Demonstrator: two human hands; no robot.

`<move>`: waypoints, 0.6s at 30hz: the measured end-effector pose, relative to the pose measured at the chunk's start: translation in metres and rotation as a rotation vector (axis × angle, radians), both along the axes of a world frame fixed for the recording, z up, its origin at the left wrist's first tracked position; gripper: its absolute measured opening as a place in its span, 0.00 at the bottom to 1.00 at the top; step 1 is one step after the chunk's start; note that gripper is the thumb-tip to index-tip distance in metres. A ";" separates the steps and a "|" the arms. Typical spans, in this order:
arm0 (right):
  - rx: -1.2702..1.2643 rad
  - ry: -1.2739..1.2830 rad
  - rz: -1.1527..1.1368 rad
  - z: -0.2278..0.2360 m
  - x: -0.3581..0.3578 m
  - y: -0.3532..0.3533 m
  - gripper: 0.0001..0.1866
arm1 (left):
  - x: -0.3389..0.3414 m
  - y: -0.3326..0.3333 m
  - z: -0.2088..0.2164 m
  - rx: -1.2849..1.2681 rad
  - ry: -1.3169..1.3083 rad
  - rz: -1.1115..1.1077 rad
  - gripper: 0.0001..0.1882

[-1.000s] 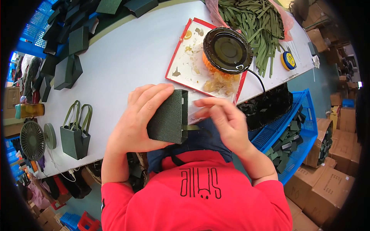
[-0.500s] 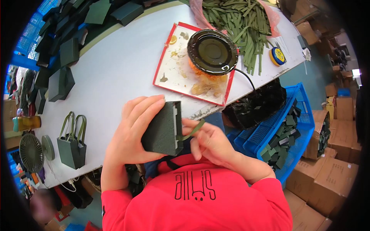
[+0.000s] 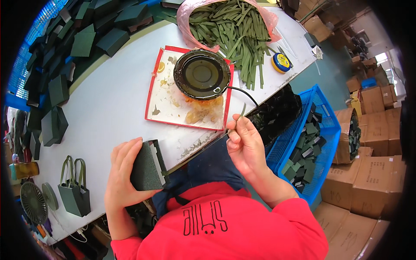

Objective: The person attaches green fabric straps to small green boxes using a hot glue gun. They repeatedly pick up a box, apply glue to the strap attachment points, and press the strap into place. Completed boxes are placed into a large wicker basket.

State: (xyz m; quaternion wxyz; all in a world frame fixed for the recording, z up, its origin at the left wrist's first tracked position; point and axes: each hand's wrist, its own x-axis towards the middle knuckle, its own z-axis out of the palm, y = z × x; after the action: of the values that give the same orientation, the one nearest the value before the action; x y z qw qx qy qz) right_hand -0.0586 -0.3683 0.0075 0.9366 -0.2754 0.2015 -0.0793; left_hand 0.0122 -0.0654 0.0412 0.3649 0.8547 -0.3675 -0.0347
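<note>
My left hand (image 3: 123, 173) is wrapped round a small dark green box-like bag (image 3: 145, 171), tilted so its pale-edged open side faces right. My raised right hand (image 3: 248, 149) pinches a narrow green ribbon strap (image 3: 243, 109) between thumb and fingers, apart from the bag and near the table's front edge. Beyond my hands stands a round black pan (image 3: 202, 74) with a dark, shiny surface. Under it lies a white board (image 3: 162, 110) with a red rim, smeared with amber residue. At the left, a similar green bag (image 3: 74, 197) with two strap handles stands upright.
A pink plastic bag (image 3: 184, 19) of green straps lies at the back, beside a round blue-and-yellow tin (image 3: 281, 63). Dark green boxes (image 3: 58, 91) pile up at the far left, near a small fan (image 3: 34, 202). A blue crate (image 3: 333, 125) of green pieces stands right; a black cord (image 3: 247, 93) leaves the pan.
My right hand has moved away from the bag, to the right and up, with the strap in its fingers. My left hand and the bag have shifted left and lower in view.
</note>
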 end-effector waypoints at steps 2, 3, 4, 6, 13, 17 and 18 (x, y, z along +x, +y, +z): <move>-0.028 -0.042 0.006 -0.001 0.004 -0.004 0.10 | 0.000 -0.001 0.001 0.005 0.001 0.008 0.53; -0.057 -0.063 0.013 -0.001 0.005 -0.006 0.10 | 0.000 -0.002 0.001 0.008 0.002 0.014 0.52; -0.086 -0.084 0.020 -0.001 0.008 -0.008 0.09 | 0.000 -0.003 0.002 0.013 -0.007 0.008 0.52; -0.222 -0.061 0.039 0.003 0.016 -0.010 0.09 | 0.001 -0.006 0.003 0.026 -0.023 -0.001 0.51; -0.581 0.056 0.145 0.016 0.037 -0.020 0.08 | 0.002 -0.020 0.006 0.018 -0.046 -0.038 0.49; -0.559 0.024 0.218 0.011 0.047 -0.020 0.08 | 0.002 -0.022 0.006 0.015 -0.054 -0.051 0.49; -0.527 0.022 0.219 0.010 0.048 -0.019 0.09 | 0.002 -0.022 0.006 0.015 -0.055 -0.052 0.49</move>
State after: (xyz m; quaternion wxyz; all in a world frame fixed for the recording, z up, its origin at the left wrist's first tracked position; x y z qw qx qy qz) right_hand -0.0102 -0.3877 0.0171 0.8336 -0.5302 0.1531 -0.0244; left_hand 0.0144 -0.0870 0.0469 0.3471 0.8482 -0.3994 -0.0233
